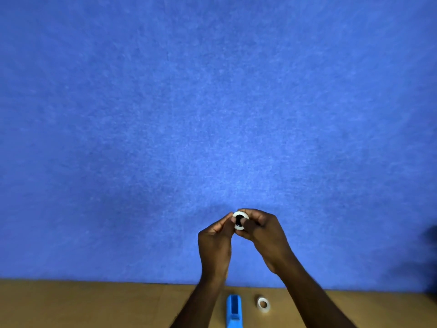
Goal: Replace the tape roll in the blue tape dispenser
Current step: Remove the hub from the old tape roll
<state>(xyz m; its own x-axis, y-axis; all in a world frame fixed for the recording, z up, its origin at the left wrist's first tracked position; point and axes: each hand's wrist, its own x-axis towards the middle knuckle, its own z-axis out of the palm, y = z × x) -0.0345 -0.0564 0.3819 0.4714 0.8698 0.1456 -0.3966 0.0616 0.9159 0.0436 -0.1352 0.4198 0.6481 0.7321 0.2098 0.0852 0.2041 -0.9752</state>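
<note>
Both hands [243, 235] pinch one tape roll [240, 221] — blue dispenser [234, 311] sits empty below.

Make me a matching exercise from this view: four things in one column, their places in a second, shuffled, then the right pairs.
Things
1. white tape roll with black core
2. blue plastic tape dispenser
3. second white tape roll, empty centre
4. blue felt wall

Places
A. on the brown tabletop, between the forearms
B. upright behind the table
C. raised, pinched between left hand and right hand
D. on the tabletop, right of the dispenser

Pairs: 1-C, 2-A, 3-D, 4-B
</note>
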